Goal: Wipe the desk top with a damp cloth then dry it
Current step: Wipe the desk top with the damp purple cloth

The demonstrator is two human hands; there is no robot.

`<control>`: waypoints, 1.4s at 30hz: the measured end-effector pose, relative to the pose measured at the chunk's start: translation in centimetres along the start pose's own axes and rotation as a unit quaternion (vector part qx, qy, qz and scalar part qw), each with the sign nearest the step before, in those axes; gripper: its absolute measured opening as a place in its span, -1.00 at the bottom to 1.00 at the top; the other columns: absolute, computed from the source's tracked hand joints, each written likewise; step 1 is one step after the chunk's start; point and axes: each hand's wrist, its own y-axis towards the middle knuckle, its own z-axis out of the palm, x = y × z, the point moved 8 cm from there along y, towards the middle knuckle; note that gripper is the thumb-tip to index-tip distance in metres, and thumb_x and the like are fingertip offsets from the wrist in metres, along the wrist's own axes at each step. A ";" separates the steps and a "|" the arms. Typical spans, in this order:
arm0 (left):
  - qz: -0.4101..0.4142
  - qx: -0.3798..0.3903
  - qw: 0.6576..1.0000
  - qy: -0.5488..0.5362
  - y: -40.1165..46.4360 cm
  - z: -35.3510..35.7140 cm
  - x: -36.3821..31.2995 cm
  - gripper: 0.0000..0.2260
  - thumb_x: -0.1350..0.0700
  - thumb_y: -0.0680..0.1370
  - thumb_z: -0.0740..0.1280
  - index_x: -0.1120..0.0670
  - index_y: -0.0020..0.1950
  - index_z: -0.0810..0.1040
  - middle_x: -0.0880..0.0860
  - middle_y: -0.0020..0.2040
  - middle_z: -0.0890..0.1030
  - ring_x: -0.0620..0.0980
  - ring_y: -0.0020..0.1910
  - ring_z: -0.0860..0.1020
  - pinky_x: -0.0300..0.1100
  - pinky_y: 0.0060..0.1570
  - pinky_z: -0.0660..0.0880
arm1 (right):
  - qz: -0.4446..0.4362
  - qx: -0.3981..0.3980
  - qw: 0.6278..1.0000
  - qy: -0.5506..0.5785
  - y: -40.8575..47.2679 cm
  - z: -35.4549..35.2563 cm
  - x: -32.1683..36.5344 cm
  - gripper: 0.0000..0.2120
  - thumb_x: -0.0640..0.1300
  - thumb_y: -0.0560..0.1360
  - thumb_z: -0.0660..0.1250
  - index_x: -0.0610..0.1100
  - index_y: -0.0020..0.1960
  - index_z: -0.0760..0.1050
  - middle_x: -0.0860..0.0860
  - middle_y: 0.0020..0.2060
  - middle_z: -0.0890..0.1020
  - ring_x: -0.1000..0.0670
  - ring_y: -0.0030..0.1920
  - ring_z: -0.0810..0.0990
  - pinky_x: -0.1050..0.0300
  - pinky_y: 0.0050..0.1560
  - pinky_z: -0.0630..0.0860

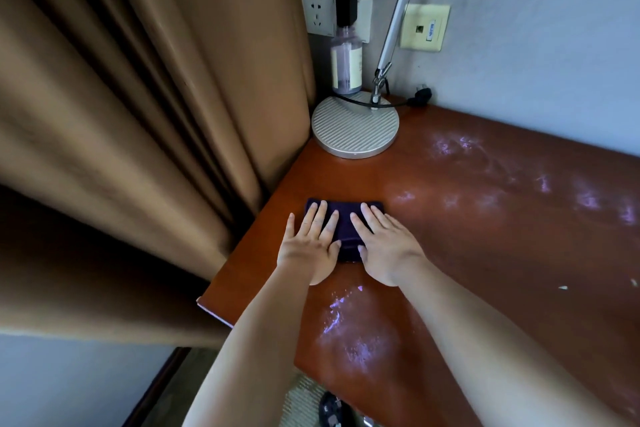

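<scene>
A folded dark purple cloth lies flat on the reddish-brown desk top, near its left edge. My left hand presses on the cloth's left half with straight, spread fingers. My right hand lies flat on the cloth's right half, fingers straight. Most of the cloth is hidden under both palms. Wet, shiny streaks show on the desk to the right and in front of my hands.
A desk lamp with a round ribbed base stands at the back left corner, a clear bottle behind it. A loose black plug lies by the wall. Brown curtains hang against the desk's left edge.
</scene>
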 end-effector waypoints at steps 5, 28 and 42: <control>0.037 -0.002 0.999 0.025 4.7 -2.2 0.4 -0.48 -0.14 0.66 -0.18 -0.05 0.55 -0.32 0.01 0.55 -0.34 -0.02 0.52 -0.34 0.16 0.48 -0.27 | 0.042 0.001 0.999 0.003 3.1 -1.5 -2.2 -0.44 0.03 0.67 -0.12 -0.08 0.55 -0.29 -0.07 0.54 -0.28 -0.02 0.54 -0.26 0.08 0.52 -0.21; 0.027 0.007 0.999 0.037 0.1 -0.4 -1.7 -0.50 -0.12 0.67 -0.21 -0.06 0.55 -0.34 -0.02 0.54 -0.37 -0.04 0.52 -0.36 0.22 0.46 -0.29 | 0.066 0.026 0.997 -0.005 -2.0 0.5 -1.6 -0.46 0.03 0.66 -0.15 -0.04 0.55 -0.30 -0.03 0.54 -0.28 0.00 0.54 -0.26 -0.10 0.49 -0.32; 0.027 0.005 0.998 0.057 -4.4 0.7 -3.7 -0.52 -0.06 0.68 -0.19 -0.04 0.57 -0.28 -0.02 0.57 -0.29 -0.03 0.54 -0.28 0.19 0.47 -0.28 | 0.043 0.057 0.997 -0.037 -6.1 2.0 -0.8 -0.42 -0.03 0.65 -0.07 -0.08 0.56 -0.27 -0.09 0.54 -0.24 -0.03 0.55 -0.22 -0.15 0.49 -0.30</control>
